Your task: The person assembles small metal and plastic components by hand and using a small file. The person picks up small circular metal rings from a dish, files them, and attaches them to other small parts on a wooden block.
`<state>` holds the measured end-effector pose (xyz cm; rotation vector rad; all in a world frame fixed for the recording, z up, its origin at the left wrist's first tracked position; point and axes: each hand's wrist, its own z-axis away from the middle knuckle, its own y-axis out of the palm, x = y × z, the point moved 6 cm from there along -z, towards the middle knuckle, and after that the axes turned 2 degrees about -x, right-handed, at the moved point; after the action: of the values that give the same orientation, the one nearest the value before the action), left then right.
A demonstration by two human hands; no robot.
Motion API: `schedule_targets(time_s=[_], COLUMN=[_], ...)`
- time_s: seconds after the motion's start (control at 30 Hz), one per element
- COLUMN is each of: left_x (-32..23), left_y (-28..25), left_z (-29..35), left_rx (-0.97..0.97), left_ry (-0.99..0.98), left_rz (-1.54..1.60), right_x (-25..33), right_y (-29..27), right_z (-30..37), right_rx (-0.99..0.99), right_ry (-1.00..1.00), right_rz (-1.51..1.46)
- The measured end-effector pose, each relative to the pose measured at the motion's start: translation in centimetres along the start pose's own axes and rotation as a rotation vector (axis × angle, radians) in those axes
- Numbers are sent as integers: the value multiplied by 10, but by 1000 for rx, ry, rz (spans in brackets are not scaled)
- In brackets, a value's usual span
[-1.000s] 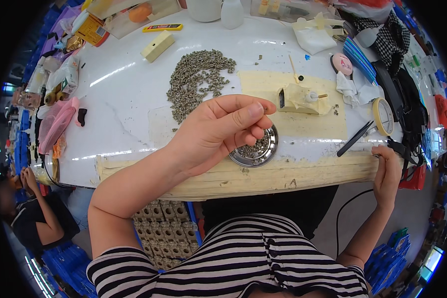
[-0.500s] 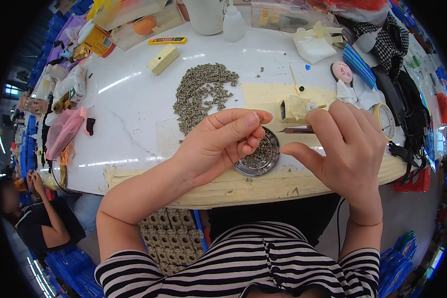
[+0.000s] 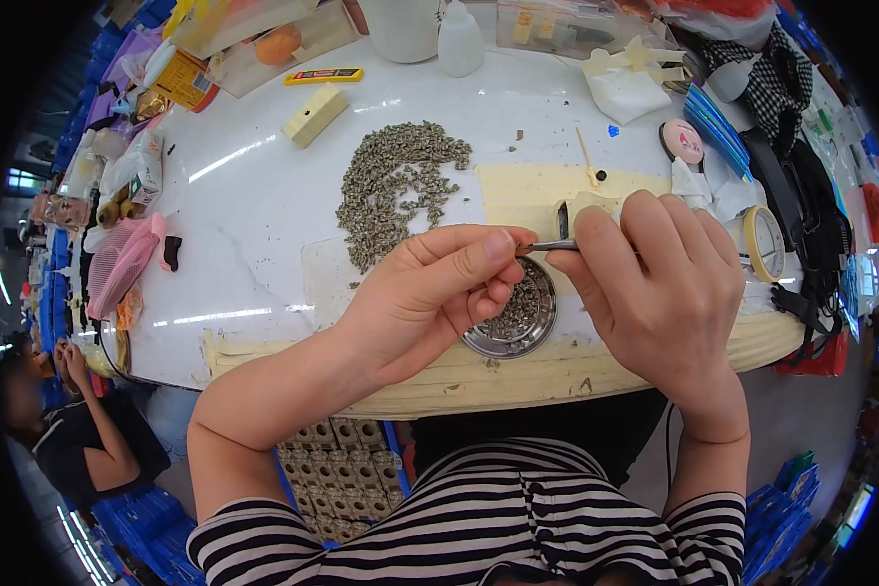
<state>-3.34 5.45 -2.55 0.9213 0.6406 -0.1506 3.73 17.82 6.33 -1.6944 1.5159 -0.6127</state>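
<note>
My left hand (image 3: 449, 278) is closed in a pinch over the table; what its thumb and forefinger hold is too small to make out. My right hand (image 3: 654, 278) is closed around a slim dark metal tool (image 3: 554, 245), perhaps tweezers. The tool's tip meets my left fingertips. Just below them stands a round metal dish (image 3: 506, 349) with small grey metal parts (image 3: 525, 305) in it, partly hidden by my left hand. Beyond my left hand a loose pile of similar small parts (image 3: 386, 161) lies on the white table. A cream-coloured block (image 3: 606, 201) sits partly hidden behind my right hand.
Tape covers the table's near edge (image 3: 400, 396). Farther back are a wooden-looking block (image 3: 315, 117), a yellow case (image 3: 324, 75) and a white squeeze bottle (image 3: 460, 44). A tape roll (image 3: 763, 244) and black bag (image 3: 806, 195) lie right. Another person (image 3: 93, 420) sits at left.
My right hand has turned and brought the tool's tip left and up to my left fingertips. My left hand keeps its pinch and has shifted only slightly.
</note>
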Motion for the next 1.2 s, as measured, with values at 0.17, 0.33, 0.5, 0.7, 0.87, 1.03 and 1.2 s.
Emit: schedule_targets(time_s=[0.17, 0.33, 0.5, 0.7, 0.87, 1.03, 1.2], left_x=[0, -1, -1, -1, -3, -8, -13], left_y=[0, -2, -1, -1, -1, -2, -1], left_z=[-1, -2, -1, -1, -1, 0, 2], left_rx=[8, 25, 43, 46, 38, 10, 27], left_ry=[12, 18, 20, 27, 62, 194, 299], left_rz=[11, 16, 14, 7, -36, -188, -259], right_x=[0, -1, -1, 0, 2, 2, 4], right_y=[-1, -4, -5, -4, -4, -3, -5], right_z=[0, -1, -1, 0, 1, 2, 1], right_rx=[-24, -45, -67, -96, -116, -106, -67], right_ry=[-2, -4, -3, -16, -34, -44, -13], right_rz=[4, 3, -3, -1, 20, 40, 16])
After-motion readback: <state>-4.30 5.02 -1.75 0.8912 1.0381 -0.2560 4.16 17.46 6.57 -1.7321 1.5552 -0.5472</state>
